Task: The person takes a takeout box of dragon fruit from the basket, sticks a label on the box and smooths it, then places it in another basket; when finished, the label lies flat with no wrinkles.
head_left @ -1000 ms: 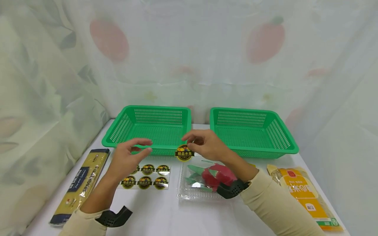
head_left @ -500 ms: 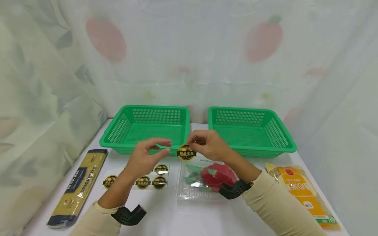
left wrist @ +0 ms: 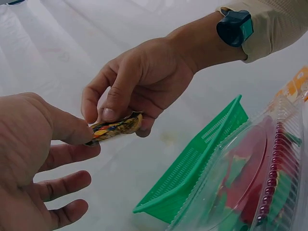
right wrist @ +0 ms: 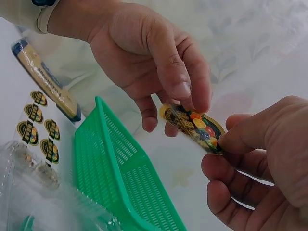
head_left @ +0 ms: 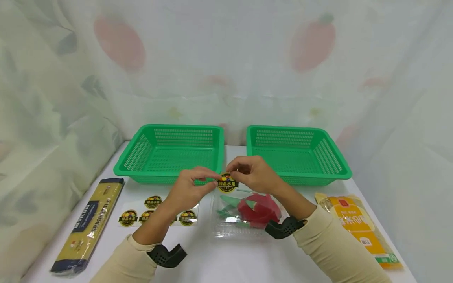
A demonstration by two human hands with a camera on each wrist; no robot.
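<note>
A round black and gold fruit sticker (head_left: 227,184) is held up in the air between both hands, above a lidded clear plastic box (head_left: 223,231). My right hand (head_left: 254,173) pinches its upper right edge between thumb and index finger. At the opposite edge, my left hand (head_left: 192,189) pinches the sticker too, the other left fingers spread loosely in the left wrist view. Inside the box lies a red dragon fruit (head_left: 257,210) with green leaf parts. A sheet of matching stickers (head_left: 187,218) lies on the table, partly hidden by the left forearm.
Two green baskets (head_left: 118,167) (head_left: 345,169) stand side by side at the back. A spaghetti pack (head_left: 88,224) lies along the left side. On the right, a yellow and orange grain bag (head_left: 357,220) is partly covered by the right sleeve.
My left hand has moved right from above the sticker sheet, and its thumb and index finger have come together on the sticker's left edge. The right hand keeps its pinch, almost in place.
</note>
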